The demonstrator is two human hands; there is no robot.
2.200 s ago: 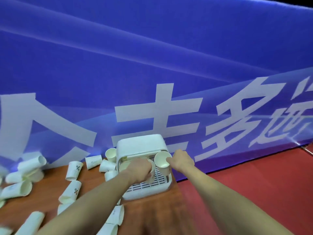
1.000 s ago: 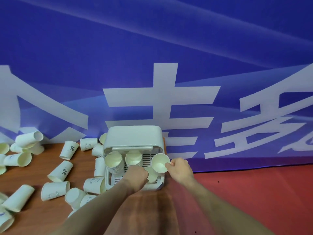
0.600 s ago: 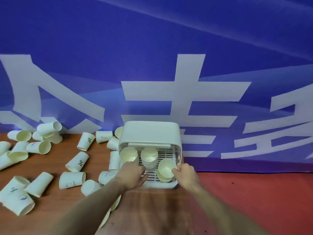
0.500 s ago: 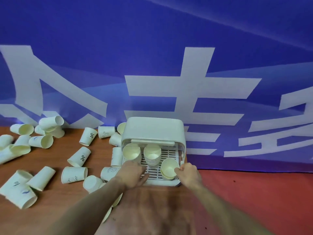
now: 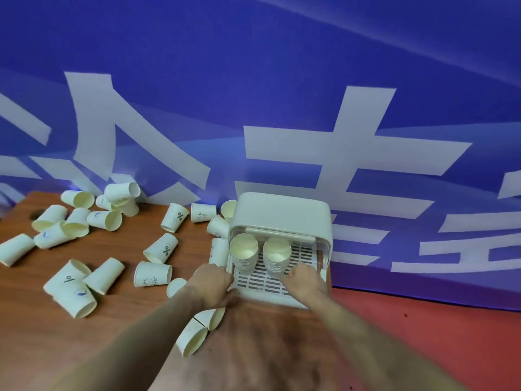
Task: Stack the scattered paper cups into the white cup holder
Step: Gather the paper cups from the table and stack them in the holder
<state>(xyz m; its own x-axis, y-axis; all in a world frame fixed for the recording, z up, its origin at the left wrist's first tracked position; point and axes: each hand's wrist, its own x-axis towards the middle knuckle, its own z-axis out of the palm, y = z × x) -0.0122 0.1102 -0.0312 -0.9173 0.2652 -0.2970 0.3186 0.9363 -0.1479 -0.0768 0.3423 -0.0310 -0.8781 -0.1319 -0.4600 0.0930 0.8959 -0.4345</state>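
The white cup holder stands at the table's right end against the blue banner. Two stacks of paper cups rest on its slatted tray, a left stack and a right stack. My right hand lies over the tray just in front of the right stack, fingers spread and holding nothing. My left hand is at the holder's front left corner, and its fingers curl onto that edge. Several loose cups lie on their sides to the left, such as one close to my left wrist.
The wooden table carries scattered cups across its left half, with a pile at the back. One cup lies under my left forearm. The red floor begins just right of the holder. The banner closes off the back.
My right hand brought a single cup down into the holder and let go of it. Only two stacks stand there now. My left hand stayed at the holder's front left.
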